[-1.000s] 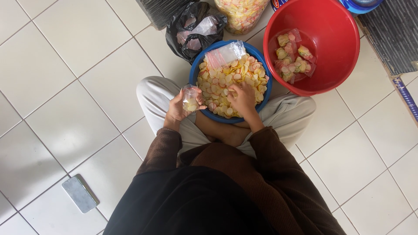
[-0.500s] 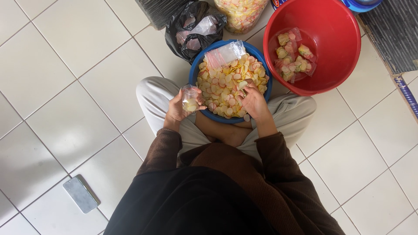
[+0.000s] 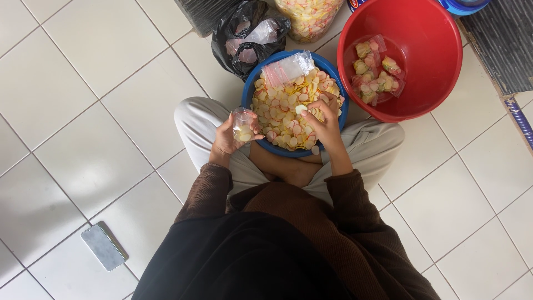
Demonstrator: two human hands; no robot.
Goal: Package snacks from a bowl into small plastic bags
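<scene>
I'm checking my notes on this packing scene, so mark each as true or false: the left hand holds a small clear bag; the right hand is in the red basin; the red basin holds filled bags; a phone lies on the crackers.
1. The left hand holds a small clear bag. True.
2. The right hand is in the red basin. False: it is over the crackers in the blue basin.
3. The red basin holds filled bags. True.
4. A phone lies on the crackers. False: it lies on the tiled floor.
</scene>
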